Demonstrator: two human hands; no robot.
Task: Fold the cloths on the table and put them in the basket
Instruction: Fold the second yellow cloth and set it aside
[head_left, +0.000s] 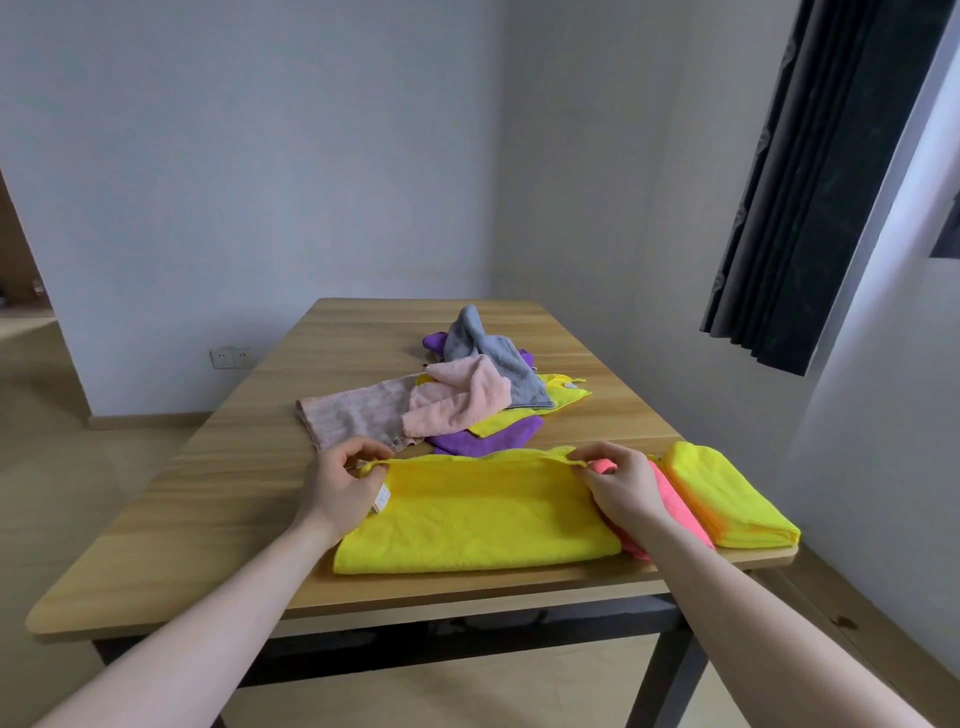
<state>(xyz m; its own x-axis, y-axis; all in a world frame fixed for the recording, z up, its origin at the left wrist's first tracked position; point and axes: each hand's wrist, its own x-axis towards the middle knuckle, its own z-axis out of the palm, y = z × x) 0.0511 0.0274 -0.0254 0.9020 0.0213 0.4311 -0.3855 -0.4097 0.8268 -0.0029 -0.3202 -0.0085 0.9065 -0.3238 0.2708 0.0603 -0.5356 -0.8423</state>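
A yellow cloth (483, 514) lies folded in half on the near part of the wooden table (218, 499). My left hand (343, 488) pinches its far left corner and my right hand (621, 486) pinches its far right corner. To the right lie a folded pink cloth (675, 504) and a folded yellow cloth (727, 499). Behind sits a loose pile: a grey cloth (493, 353), a light pink cloth (457, 400), a purple cloth (483, 439), a yellow one (566, 395) and a flat dusty pink cloth (353, 415). No basket is in view.
The table stands against a white wall on the right, below a dark curtain (810, 197). A wall socket (228, 357) sits low on the back wall. Bare floor lies to the left of the table.
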